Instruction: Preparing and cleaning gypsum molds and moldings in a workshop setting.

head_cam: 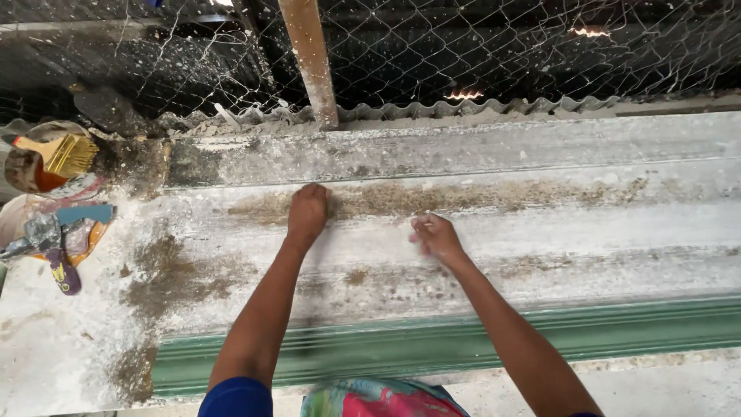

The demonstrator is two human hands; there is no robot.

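The left hand (307,210) is curled into a closed grip, knuckles down, pressed on a brown gritty streak (432,198) that runs along a groove of the long moulded slab (540,232); whether it has anything inside the fist cannot be told. The right hand (436,236) sits just to the right of and nearer than the left, fingers bunched and pinched together above the slab's pale face, slightly blurred, so it is unclear if it has hold of something small. The slab lies on a white, dusty surface (46,340), and its near edge is a green ribbed strip (478,340). Well left of the left grip, a brush (58,153) with yellow bristles rests on a round tin (31,174), and below it a scraper (54,247) with a purple handle lies on blue and orange scraps. Beyond both hands, wire mesh (502,54) and a wooden post (310,62) stand behind a corrugated sheet edge (463,110).
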